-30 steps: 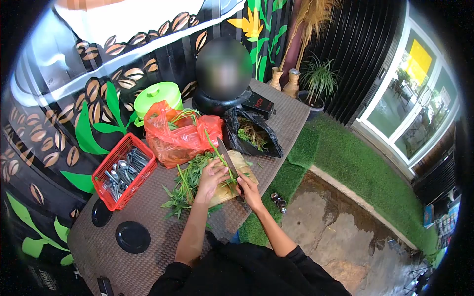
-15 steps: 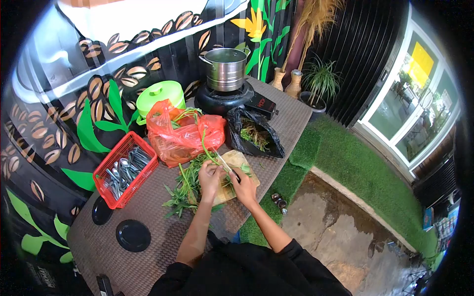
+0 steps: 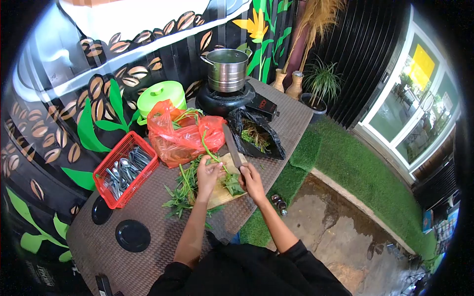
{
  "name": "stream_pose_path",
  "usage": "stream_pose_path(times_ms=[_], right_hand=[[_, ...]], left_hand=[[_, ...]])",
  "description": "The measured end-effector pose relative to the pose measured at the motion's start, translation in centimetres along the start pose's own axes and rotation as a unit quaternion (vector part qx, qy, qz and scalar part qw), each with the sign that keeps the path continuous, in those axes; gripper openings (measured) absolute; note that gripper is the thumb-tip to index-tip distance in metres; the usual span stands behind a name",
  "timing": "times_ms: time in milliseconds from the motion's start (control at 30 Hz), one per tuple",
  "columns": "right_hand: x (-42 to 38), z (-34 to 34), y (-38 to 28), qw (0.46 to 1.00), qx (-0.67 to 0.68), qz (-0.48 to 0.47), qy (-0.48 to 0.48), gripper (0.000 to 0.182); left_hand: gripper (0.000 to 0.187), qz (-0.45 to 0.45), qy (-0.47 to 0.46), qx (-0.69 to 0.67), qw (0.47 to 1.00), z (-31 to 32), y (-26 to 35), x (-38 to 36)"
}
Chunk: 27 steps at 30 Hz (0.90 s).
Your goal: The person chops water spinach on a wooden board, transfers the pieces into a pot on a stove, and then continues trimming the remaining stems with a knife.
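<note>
The green stem (image 3: pixel 206 146) rises above the cutting board (image 3: pixel 220 198), its upper end pointing to about eleven o'clock. The left hand (image 3: pixel 210 175) pinches it low down in a narrow grip, fingers bent around it. The right hand (image 3: pixel 253 182) has its grip closed around the handle of the knife (image 3: pixel 231 144); the blade points up toward eleven o'clock, just beside the stem. Whether the two touch, I cannot tell.

Cut leaves (image 3: pixel 232 184) lie on the board between the hands. From the board, a heap of leafy greens (image 3: pixel 181 191) sits at nine o'clock on the table (image 3: pixel 106 256), with the red basket (image 3: pixel 129 195) of cutlery farther that way. The red plastic bag (image 3: pixel 185 143) is at about half past ten, the black bag (image 3: pixel 254 133) at one, and the metal pot (image 3: pixel 227 74) on the stove (image 3: pixel 222 102) at twelve. Two black plates (image 3: pixel 133 236) lie around eight.
</note>
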State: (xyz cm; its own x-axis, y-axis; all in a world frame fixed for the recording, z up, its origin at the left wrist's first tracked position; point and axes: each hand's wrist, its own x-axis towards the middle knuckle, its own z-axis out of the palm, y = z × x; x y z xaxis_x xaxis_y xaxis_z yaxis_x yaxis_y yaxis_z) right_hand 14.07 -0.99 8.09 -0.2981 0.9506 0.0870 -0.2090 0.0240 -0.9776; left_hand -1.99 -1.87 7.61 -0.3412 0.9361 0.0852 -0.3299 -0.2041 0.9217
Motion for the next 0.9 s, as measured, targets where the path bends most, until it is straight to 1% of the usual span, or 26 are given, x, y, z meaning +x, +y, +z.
stream_pose_path(times_ms=[33,67,133,167,233,300,400,433,500,600,633,667,700,767,833,900], right_hand=[[-1.2,0.5,-0.9,1.000,0.016,0.020,0.017,0.020],[-1.8,0.6,-0.7,1.000,0.014,0.020,0.017,0.020],[-3.0,1.0,-0.1,0.999,-0.046,-0.019,0.015,0.022],[-3.1,1.0,1.1,0.999,-0.040,-0.024,0.021,0.026],[-3.2,0.9,1.5,0.998,-0.052,-0.032,0.035,0.027],[-3.2,1.0,1.5,0.996,-0.063,-0.040,0.049,0.028],[-3.4,0.7,1.2,0.997,-0.058,-0.019,0.054,0.029],[-3.3,0.6,1.3,0.997,-0.068,-0.016,0.042,0.031],[-3.2,0.5,1.5,0.997,-0.077,-0.013,0.028,0.033],[-3.2,0.4,1.7,0.997,-0.073,-0.035,0.018,0.038],[-3.2,0.3,1.7,0.992,-0.119,-0.029,0.027,0.040],[-3.1,0.3,1.7,0.985,-0.165,-0.022,0.036,0.042],[-3.0,0.2,1.8,0.985,-0.165,-0.023,0.036,0.042],[-2.6,0.1,1.9,0.970,-0.223,-0.088,0.048,0.043],[-2.5,0.0,1.9,0.969,-0.225,-0.091,0.040,0.044],[-2.5,0.1,1.2,0.968,-0.229,-0.094,0.032,0.044]], left_hand=[[0.036,0.000,0.000,-0.001,1.000,0.3,0.1,0.2],[0.035,0.006,-0.001,0.007,1.000,0.5,0.1,0.4],[0.034,0.010,-0.002,0.015,1.000,1.0,0.2,0.7],[0.033,0.019,-0.013,0.007,1.000,1.3,0.2,0.8],[0.033,0.026,-0.026,0.001,0.999,1.8,0.6,0.7],[0.032,0.012,-0.043,0.052,0.998,1.9,0.9,0.7],[0.032,-0.009,-0.040,0.065,0.997,1.9,1.0,0.6],[0.032,-0.010,-0.040,0.065,0.997,1.9,1.0,0.6],[0.029,-0.024,-0.048,0.025,0.998,1.9,1.1,0.5],[0.027,-0.047,-0.049,0.007,0.998,1.8,1.2,0.4],[0.027,-0.046,-0.048,0.007,0.998,1.7,1.1,0.5],[0.026,-0.037,-0.054,-0.002,0.998,1.5,0.9,0.5],[0.025,-0.028,-0.060,-0.011,0.998,1.5,0.9,0.5],[0.026,-0.014,-0.052,-0.012,0.999,1.7,0.9,0.5],[0.027,0.000,-0.043,-0.012,0.999,1.8,0.6,0.5],[0.030,0.049,-0.023,-0.038,0.998,2.1,0.5,0.5]])
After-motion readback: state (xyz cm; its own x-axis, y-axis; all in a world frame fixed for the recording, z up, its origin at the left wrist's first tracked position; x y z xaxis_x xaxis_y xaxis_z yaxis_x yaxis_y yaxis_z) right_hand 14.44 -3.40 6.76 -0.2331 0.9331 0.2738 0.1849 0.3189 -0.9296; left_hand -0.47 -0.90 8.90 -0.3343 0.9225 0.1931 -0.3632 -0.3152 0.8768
